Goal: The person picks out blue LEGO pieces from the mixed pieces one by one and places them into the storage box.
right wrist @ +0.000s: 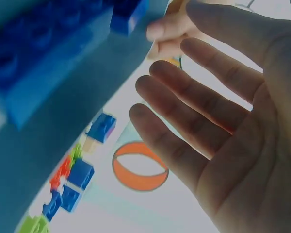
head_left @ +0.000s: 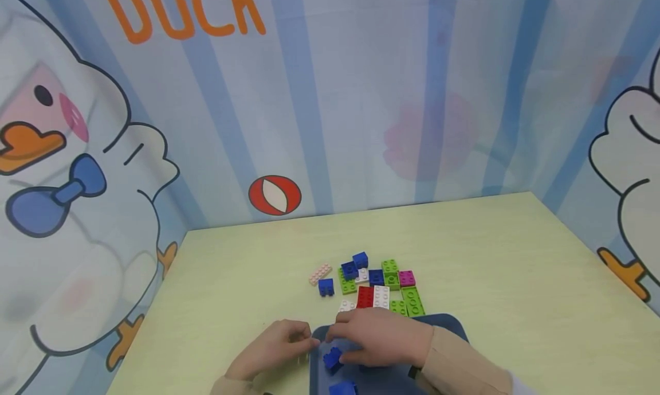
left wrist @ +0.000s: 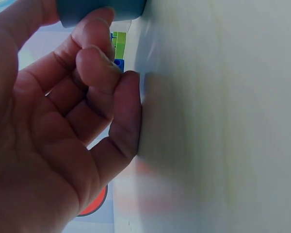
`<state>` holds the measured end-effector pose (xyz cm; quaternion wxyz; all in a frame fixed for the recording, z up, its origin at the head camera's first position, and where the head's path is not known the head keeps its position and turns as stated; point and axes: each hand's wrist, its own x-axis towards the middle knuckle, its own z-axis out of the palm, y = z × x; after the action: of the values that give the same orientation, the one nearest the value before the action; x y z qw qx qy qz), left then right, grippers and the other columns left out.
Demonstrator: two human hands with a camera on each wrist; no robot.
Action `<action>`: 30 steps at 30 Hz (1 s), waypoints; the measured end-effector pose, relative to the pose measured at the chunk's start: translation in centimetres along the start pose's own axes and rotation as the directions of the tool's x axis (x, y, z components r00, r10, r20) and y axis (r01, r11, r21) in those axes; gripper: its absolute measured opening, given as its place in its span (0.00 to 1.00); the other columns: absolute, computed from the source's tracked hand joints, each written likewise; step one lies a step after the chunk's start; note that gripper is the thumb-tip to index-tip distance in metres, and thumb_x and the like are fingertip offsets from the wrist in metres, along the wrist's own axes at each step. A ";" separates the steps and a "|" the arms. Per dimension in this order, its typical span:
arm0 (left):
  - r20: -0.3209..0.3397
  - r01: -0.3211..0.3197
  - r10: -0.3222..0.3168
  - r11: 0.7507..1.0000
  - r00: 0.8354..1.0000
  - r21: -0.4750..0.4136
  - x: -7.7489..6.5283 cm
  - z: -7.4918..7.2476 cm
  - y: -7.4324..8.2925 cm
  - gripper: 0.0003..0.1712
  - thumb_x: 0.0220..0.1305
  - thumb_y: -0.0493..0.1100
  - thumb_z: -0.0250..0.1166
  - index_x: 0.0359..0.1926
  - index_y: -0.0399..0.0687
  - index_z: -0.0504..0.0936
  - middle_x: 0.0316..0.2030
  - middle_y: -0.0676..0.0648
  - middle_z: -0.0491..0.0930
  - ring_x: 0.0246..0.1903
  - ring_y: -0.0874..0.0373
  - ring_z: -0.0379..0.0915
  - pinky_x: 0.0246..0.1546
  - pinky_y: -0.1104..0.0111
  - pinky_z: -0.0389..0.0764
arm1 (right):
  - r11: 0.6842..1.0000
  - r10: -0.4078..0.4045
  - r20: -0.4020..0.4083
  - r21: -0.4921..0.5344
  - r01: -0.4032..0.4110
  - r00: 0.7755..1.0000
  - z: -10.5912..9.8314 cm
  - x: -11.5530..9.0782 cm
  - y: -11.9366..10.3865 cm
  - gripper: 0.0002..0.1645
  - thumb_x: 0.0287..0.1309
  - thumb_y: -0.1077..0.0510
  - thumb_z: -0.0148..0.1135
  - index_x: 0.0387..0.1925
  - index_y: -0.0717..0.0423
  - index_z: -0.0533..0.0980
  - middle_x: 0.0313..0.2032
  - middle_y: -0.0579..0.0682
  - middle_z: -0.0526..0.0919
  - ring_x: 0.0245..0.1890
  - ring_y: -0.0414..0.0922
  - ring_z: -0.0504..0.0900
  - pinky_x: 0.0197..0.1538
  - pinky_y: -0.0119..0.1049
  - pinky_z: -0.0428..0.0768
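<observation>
A dark blue tray (head_left: 397,378) lies at the table's front. My left hand (head_left: 281,343) is at its left rim, with thumb and forefinger pinching the edge; in the left wrist view the other fingers curl loosely beside the tabletop. Over the tray's back part stretches my right hand (head_left: 384,336). Its fingers (right wrist: 184,136) are extended and hold nothing in the right wrist view. Inside the tray, a small blue brick (head_left: 332,359) sits by the right thumb, and another blue brick (head_left: 343,388) lies nearer the front.
Behind the tray several loose bricks are spread: a red brick (head_left: 365,296), a white brick (head_left: 381,296), a green brick (head_left: 412,300), a magenta brick (head_left: 407,278), a blue brick (head_left: 326,286) and a pale pink brick (head_left: 320,274). A printed curtain (head_left: 350,125) rises behind the table.
</observation>
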<state>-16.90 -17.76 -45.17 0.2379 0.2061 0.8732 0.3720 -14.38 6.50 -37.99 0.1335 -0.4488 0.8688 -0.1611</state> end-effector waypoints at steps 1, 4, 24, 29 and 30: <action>-0.002 -0.002 0.002 1.000 1.000 0.004 0.0 0.0 0.0 0.16 0.62 0.58 0.59 0.26 0.54 0.77 0.20 0.57 0.72 0.23 0.62 0.66 0.26 0.69 0.65 | 1.000 0.018 -0.006 -0.004 -0.018 1.000 -0.2 0.0 0.2 0.20 0.58 0.46 0.62 0.52 0.41 0.75 0.45 0.38 0.78 0.37 0.31 0.75 0.44 0.28 0.75; -0.008 -0.006 0.006 1.000 1.000 0.016 0.0 0.1 -0.1 0.15 0.62 0.58 0.59 0.26 0.54 0.77 0.20 0.57 0.72 0.23 0.62 0.67 0.26 0.69 0.66 | 0.997 0.069 -0.024 -0.018 -0.070 0.997 -0.8 0.1 1.0 0.19 0.57 0.47 0.63 0.51 0.42 0.75 0.44 0.39 0.78 0.38 0.32 0.76 0.44 0.30 0.75; 0.003 -0.014 0.013 1.000 1.000 0.024 0.2 0.2 -0.3 0.14 0.62 0.57 0.59 0.26 0.55 0.78 0.22 0.58 0.74 0.24 0.63 0.68 0.29 0.69 0.68 | 0.952 0.296 -0.113 -0.044 -0.302 0.949 -2.1 0.5 6.5 0.20 0.56 0.52 0.64 0.51 0.48 0.76 0.48 0.45 0.78 0.45 0.41 0.77 0.48 0.39 0.76; -0.002 -0.015 0.015 0.999 1.000 0.034 0.2 0.1 -0.2 0.14 0.62 0.56 0.59 0.26 0.55 0.77 0.21 0.58 0.74 0.23 0.64 0.67 0.27 0.70 0.67 | 0.947 0.304 -0.144 -0.062 -0.315 0.942 -2.2 0.7 7.6 0.18 0.56 0.54 0.64 0.50 0.48 0.77 0.48 0.45 0.78 0.46 0.42 0.77 0.51 0.40 0.74; -0.003 -0.014 0.014 0.999 1.000 0.033 0.2 0.1 -0.3 0.14 0.62 0.56 0.59 0.25 0.55 0.77 0.21 0.58 0.74 0.23 0.64 0.67 0.27 0.70 0.67 | 0.944 0.310 -0.146 -0.067 -0.322 0.939 -2.3 0.8 7.8 0.18 0.56 0.54 0.64 0.50 0.48 0.77 0.47 0.46 0.79 0.46 0.42 0.77 0.51 0.40 0.74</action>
<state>-17.00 -17.76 -45.49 0.2304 0.2157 0.8782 0.3595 -21.39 10.49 -39.10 0.0789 -0.2969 0.9430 -0.1279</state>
